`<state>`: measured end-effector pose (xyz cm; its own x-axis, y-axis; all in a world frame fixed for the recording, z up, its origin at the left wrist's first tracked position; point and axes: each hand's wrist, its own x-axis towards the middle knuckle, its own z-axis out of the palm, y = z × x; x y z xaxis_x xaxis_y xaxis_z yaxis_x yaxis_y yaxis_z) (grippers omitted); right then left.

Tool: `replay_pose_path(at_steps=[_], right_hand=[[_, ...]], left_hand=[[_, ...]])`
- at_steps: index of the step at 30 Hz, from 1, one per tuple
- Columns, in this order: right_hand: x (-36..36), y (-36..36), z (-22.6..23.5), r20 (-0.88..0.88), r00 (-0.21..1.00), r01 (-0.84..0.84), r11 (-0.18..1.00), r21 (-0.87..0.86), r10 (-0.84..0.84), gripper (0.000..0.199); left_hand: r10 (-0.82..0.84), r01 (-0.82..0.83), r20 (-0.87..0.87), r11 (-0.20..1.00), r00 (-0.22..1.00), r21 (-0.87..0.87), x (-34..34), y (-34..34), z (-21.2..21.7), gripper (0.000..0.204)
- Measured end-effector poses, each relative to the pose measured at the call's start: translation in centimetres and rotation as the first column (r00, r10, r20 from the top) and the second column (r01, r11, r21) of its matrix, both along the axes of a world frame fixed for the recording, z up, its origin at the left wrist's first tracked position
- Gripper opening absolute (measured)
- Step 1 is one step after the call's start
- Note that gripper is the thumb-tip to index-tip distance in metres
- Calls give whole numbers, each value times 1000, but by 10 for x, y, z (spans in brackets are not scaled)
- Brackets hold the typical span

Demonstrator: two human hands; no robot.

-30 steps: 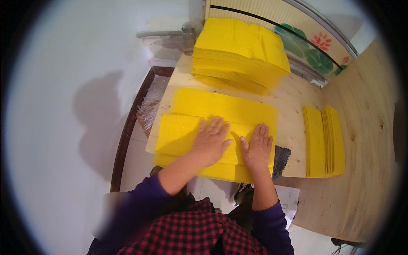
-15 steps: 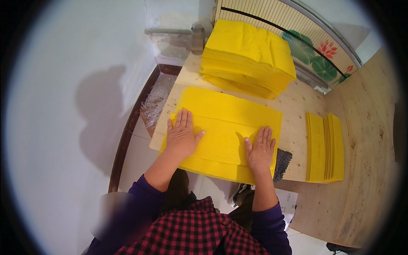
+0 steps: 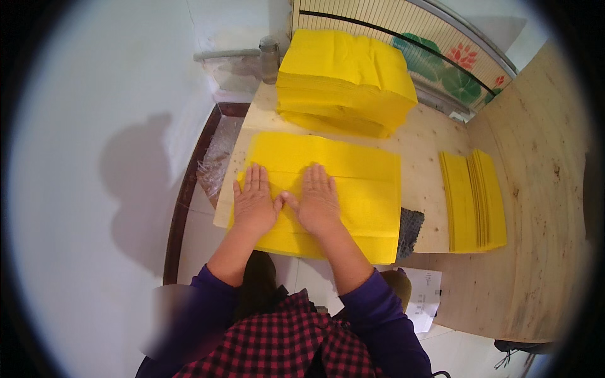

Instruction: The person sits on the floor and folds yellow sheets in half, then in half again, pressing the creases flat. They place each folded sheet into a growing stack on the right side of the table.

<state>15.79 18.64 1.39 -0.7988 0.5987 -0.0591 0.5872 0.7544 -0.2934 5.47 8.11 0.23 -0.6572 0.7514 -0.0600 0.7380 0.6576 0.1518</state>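
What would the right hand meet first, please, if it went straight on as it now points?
Sliding over the yellow sheets under it, the right hand would likely meet the tall yellow stack first, though depth is hard to judge.

Dk purple slvs (image 3: 386,310), red/blk chk garment (image 3: 277,340).

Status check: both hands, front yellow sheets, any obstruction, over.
Left hand and right hand flat on front yellow sheets, thumbs close together. Grey cloth at sheets' right edge. No obstruction visible on top.
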Motion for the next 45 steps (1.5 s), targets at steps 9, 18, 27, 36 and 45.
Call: replay_pose_path(at_steps=[9,18,27,36,45], right_hand=[[99,58,-13,17,971,234,958,168,-240,86],[100,59,-14,53,965,243,952,185,-257,86],[101,58,-15,29,968,237,952,195,-247,85],[56,15,-6,-34,997,79,990,113,-76,85],[85,40,-11,10,988,152,974,166,-156,86]], left_hand=[[-9,4,38,994,999,109,-1,0,-5,80],[-226,227,-22,966,974,122,40,32,17,74],[-217,212,39,971,975,110,37,34,4,75],[-81,81,-6,993,997,88,19,18,-3,79],[-77,77,-11,994,997,77,19,17,-1,79]])
